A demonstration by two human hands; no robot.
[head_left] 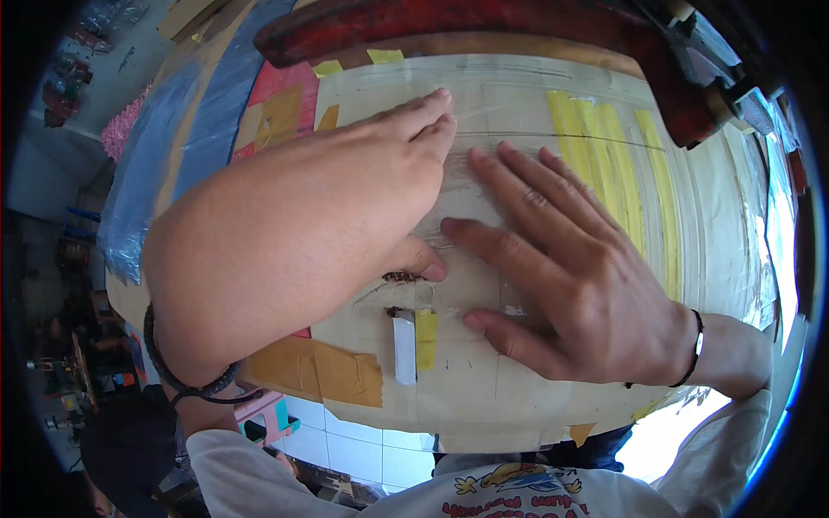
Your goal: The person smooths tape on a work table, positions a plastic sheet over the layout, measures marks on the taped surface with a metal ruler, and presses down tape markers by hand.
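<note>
My left hand point(406, 164) reaches in from the left over a cream, plastic-covered work surface point(466, 406). Its fingers are stretched out together, pointing right, and the thumb rests near a dark, worn slit in the covering. Just to the right, my right hand point(561, 268) lies palm down with its fingers spread, touching or just above the same surface. Nothing shows in either hand; what lies under the palms is hidden. Below the left thumb are a short white strip point(404, 350) and a yellow tape strip point(426, 339), side by side.
A dark red bar-like part point(466, 30) crosses the far edge and bends down at the right. Yellow tape strips point(596, 164) run along the right side. Brown tape point(319, 367) and blue tape point(229, 95) cover the left. A pink stool point(268, 419) stands below.
</note>
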